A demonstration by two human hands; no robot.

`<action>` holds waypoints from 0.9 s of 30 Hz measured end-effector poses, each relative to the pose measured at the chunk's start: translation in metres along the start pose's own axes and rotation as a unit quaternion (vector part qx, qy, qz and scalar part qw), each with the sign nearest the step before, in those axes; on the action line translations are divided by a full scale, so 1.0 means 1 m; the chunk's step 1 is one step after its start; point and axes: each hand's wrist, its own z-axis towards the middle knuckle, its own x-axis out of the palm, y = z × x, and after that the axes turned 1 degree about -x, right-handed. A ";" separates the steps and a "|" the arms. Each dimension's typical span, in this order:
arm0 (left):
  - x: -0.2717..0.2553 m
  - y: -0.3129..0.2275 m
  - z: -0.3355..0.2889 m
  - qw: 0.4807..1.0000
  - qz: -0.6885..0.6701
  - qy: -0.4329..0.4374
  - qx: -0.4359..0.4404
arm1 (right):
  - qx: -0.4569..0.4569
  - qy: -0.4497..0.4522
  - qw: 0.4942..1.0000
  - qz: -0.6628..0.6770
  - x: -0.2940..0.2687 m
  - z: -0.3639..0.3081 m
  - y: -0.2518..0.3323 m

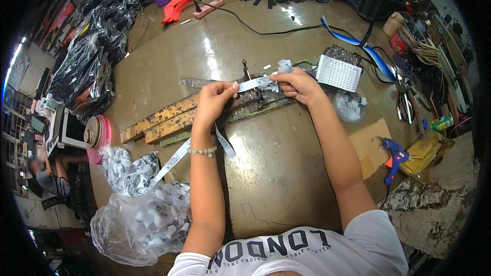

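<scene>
A white printed label ribbon [253,84] is stretched between my hands above wooden bars. My left hand [214,101] pinches its left end between thumb and fingers. At the other end my right hand [299,84] grips the ribbon, with some small grey-white pieces [284,65] by its fingertips. The ribbon's tail [176,159] hangs past my left wrist toward a clear plastic bag [140,225] of white labels. Beneath the ribbon, two upright nail-like posts [245,66] stand on the bars, partly hidden by it. Cut white pieces [269,87] lie around them.
Yellow-stained wooden bars [169,121] cross the bench. At right are a gridded white card [338,73], a clear bag of pieces [350,106] and a blue glue gun [394,158]. Black plastic-wrapped bundles [92,46] fill the left. A black cord [255,31] runs across the back.
</scene>
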 end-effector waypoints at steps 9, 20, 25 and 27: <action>-0.003 -0.012 -0.006 0.997 -0.069 0.009 -0.024 | -0.144 -0.091 0.982 0.076 0.014 0.000 0.003; 0.007 -0.008 -0.003 0.998 -0.057 -0.002 0.013 | -0.093 0.014 0.995 -0.044 0.046 -0.007 -0.007; 0.005 -0.008 -0.005 0.999 -0.039 -0.006 0.000 | -0.099 -0.023 0.991 -0.086 0.049 -0.004 -0.012; 0.006 -0.008 -0.005 1.000 -0.021 -0.011 0.008 | -0.104 -0.040 0.989 -0.099 0.048 -0.003 -0.014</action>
